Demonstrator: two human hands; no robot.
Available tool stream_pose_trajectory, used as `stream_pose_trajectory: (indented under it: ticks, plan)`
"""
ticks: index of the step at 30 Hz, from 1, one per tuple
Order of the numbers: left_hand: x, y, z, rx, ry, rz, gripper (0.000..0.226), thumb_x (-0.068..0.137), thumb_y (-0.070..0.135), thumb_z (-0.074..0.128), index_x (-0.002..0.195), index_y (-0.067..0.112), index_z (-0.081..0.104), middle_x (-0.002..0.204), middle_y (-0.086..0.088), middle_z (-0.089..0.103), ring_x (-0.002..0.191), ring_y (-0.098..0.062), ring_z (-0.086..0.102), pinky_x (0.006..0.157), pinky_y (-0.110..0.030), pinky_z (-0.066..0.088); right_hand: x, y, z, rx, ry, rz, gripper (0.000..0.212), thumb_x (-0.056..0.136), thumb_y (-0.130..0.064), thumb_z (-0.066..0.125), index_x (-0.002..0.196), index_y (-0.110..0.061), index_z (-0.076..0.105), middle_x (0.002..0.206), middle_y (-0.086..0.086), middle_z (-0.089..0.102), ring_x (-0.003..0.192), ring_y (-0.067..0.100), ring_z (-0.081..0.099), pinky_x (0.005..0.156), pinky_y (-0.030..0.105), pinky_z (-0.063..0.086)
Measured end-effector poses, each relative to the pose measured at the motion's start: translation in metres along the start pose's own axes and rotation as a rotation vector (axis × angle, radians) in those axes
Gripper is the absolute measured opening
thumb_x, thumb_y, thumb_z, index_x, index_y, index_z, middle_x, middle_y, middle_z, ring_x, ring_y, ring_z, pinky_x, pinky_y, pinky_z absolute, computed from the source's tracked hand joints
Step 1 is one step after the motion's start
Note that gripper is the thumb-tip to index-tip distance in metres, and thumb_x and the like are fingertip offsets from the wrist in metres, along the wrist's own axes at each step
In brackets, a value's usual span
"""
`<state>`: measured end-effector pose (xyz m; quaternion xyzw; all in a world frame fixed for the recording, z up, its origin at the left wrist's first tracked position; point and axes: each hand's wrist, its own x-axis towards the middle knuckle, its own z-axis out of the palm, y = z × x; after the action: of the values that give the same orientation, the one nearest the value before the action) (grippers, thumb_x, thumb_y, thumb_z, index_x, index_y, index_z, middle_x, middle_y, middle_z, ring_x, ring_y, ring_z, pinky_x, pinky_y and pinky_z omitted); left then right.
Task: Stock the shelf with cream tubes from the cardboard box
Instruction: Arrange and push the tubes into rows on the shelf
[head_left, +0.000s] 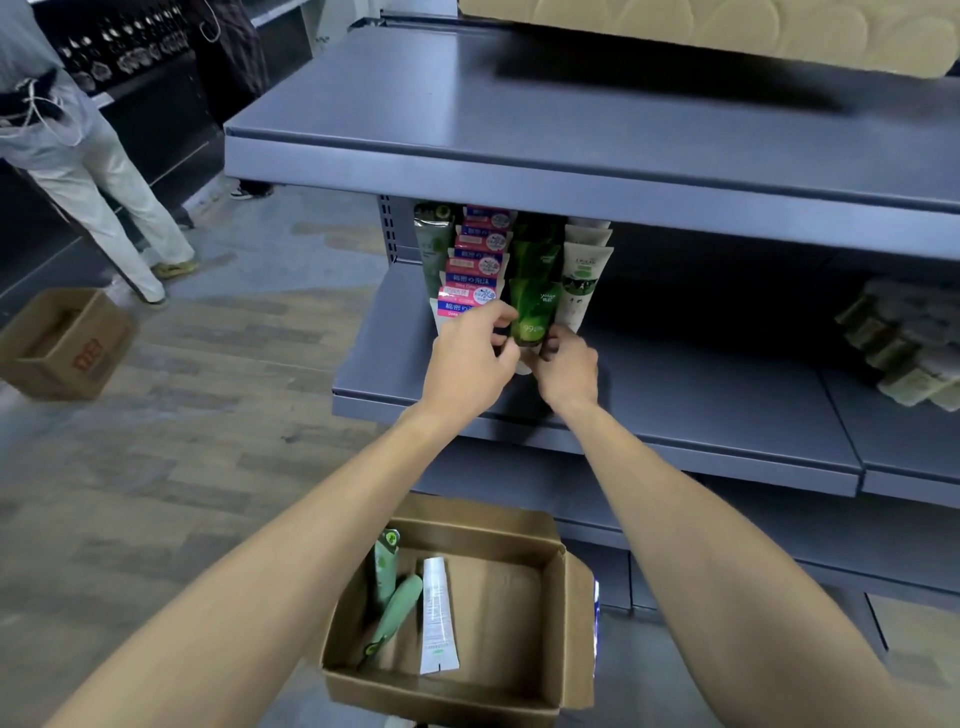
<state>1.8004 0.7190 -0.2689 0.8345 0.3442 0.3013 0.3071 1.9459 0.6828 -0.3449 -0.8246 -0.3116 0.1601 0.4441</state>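
Both hands pinch one green tube (531, 312) near its cap end: left hand (467, 358) on one side, right hand (569, 364) on the other, fingers curled around it, standing it on the lower shelf (675, 415).
Nearest: cardboard box (519, 686), three tubes left.
Beyond: red-and-white row (475, 270), white row (584, 270).
Handling: light, soft-walled, probably slick; hold by the stiffer cap end.
Obscured: cap and fingertips largely hidden; rear rows dark; bundles (904, 353) at far right unreadable.

Green tube (531, 310) upright on shelf (675, 395), front row.
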Motion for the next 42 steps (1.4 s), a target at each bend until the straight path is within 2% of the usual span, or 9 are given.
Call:
stream_pose_trajectory:
  ticks: [7,11,16,25,32,35,39,42]
  plan:
    - [0.001,0.000,0.001,0.012,0.009,0.024,0.030,0.088,0.011,0.059,0.117,0.013,0.066,0.112,0.001,0.071,0.096,-0.013,0.067,0.090,-0.035,0.055,0.016,-0.001,0.005,-0.017,-0.003,0.008,0.021,0.082,-0.030,0.073,0.094,-0.019,0.061,0.090,0.002,0.070,0.088,0.025,0.067,0.077,0.035,0.056]
    - [0.002,0.000,0.000,0.027,0.006,0.054,0.030,0.089,0.010,0.059,0.117,0.013,0.066,0.112,0.001,0.071,0.096,-0.012,0.067,0.089,-0.029,0.054,0.022,-0.002,0.007,-0.018,0.001,0.011,0.024,0.083,-0.030,0.073,0.099,-0.017,0.062,0.095,0.004,0.070,0.091,0.027,0.066,0.080,0.037,0.056]
    - [0.003,-0.001,-0.002,0.029,0.010,0.066,0.029,0.088,0.010,0.059,0.116,0.014,0.066,0.109,0.001,0.071,0.095,-0.011,0.067,0.088,-0.030,0.054,0.029,-0.002,0.011,-0.033,0.009,0.028,0.025,0.083,-0.030,0.072,0.100,-0.016,0.061,0.097,0.006,0.069,0.091,0.029,0.066,0.079,0.038,0.056]
    - [-0.001,-0.009,-0.003,0.067,0.002,0.088,0.028,0.086,0.011,0.058,0.113,0.015,0.066,0.105,0.003,0.071,0.093,-0.012,0.067,0.085,-0.038,0.056,0.036,-0.002,0.015,-0.049,0.001,0.047,0.027,0.082,-0.031,0.074,0.102,-0.018,0.062,0.101,0.008,0.070,0.093,0.029,0.066,0.078,0.032,0.053]
    - [-0.007,-0.013,-0.009,0.063,0.001,0.080,0.028,0.085,0.010,0.059,0.112,0.016,0.066,0.103,0.003,0.071,0.092,-0.011,0.067,0.085,-0.034,0.055,0.036,-0.004,0.016,-0.086,0.001,0.071,0.030,0.081,-0.030,0.075,0.105,-0.018,0.063,0.104,0.010,0.070,0.096,0.030,0.067,0.079,0.032,0.054]
    - [-0.009,-0.017,-0.012,0.074,-0.005,0.072,0.027,0.086,0.012,0.059,0.111,0.019,0.066,0.101,0.004,0.071,0.092,-0.010,0.067,0.084,-0.034,0.055,0.030,0.000,0.014,-0.059,0.020,0.087,0.038,0.079,-0.029,0.078,0.112,-0.016,0.064,0.106,0.005,0.072,0.099,0.024,0.069,0.087,0.032,0.055]
    - [-0.011,-0.023,-0.015,0.073,-0.012,0.061,0.029,0.086,0.013,0.057,0.113,0.018,0.066,0.103,0.003,0.070,0.092,-0.012,0.067,0.085,-0.031,0.054,0.017,0.005,0.005,-0.046,0.017,0.064,0.054,0.076,-0.037,0.081,0.119,-0.011,0.063,0.104,0.002,0.072,0.098,0.016,0.068,0.087,0.026,0.053]
    - [-0.012,-0.022,-0.014,0.056,-0.027,0.059,0.029,0.086,0.012,0.059,0.114,0.017,0.066,0.105,0.003,0.070,0.091,-0.010,0.066,0.085,-0.028,0.053,0.003,0.010,0.000,-0.060,-0.009,0.043,0.054,0.075,-0.034,0.083,0.119,-0.011,0.062,0.104,0.001,0.073,0.099,0.015,0.069,0.092,0.032,0.055]
